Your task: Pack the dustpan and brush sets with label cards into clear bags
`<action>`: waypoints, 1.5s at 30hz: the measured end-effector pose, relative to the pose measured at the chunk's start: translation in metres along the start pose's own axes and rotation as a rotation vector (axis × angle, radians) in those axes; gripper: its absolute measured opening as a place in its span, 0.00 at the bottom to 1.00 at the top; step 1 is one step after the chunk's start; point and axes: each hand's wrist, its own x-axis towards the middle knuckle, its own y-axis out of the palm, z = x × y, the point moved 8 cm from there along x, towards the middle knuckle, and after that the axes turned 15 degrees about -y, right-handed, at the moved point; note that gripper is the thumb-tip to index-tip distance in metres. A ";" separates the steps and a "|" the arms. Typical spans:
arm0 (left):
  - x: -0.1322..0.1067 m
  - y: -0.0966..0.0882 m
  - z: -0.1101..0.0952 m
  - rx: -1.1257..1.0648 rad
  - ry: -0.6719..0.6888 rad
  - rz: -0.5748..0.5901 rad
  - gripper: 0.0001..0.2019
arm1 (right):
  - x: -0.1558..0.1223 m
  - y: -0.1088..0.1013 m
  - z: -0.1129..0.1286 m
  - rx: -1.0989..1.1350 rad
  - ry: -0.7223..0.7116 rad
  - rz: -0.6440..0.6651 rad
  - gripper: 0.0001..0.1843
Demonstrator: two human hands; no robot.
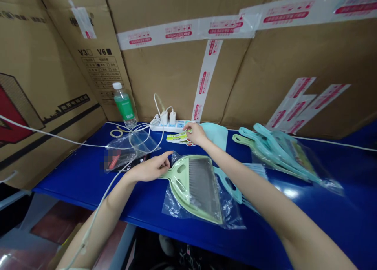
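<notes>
The half-open left hand (151, 168) is at the handle (166, 175) of a pale green plastic dustpan (179, 179), whose long axis runs to 3 o'clock, while the narrowed right hand (196, 133) rests on a printed label strip (176, 137) at 1 o'clock, its grip unclear.

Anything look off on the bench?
One thing: a loose white cable runs from near the power strip across the bench and over the left forearm, so it lies in the work area rather than being routed clear.

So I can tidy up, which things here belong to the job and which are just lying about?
Job: left hand, pale green dustpan, its plastic bag, right hand, printed label strip, teal dustpan, bagged teal dustpans.
Lying about: water bottle, power strip, white cable.
</notes>
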 end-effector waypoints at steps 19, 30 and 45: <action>0.009 -0.006 -0.010 0.024 -0.041 -0.385 0.28 | -0.145 -0.023 0.001 0.383 0.054 0.262 0.05; -0.004 -0.025 -0.015 -0.026 0.015 -0.545 0.20 | -0.158 -0.002 0.004 0.773 0.256 0.240 0.37; -0.054 0.016 -0.087 0.588 0.808 -0.656 0.15 | -0.146 -0.040 -0.039 1.108 0.235 -0.127 0.57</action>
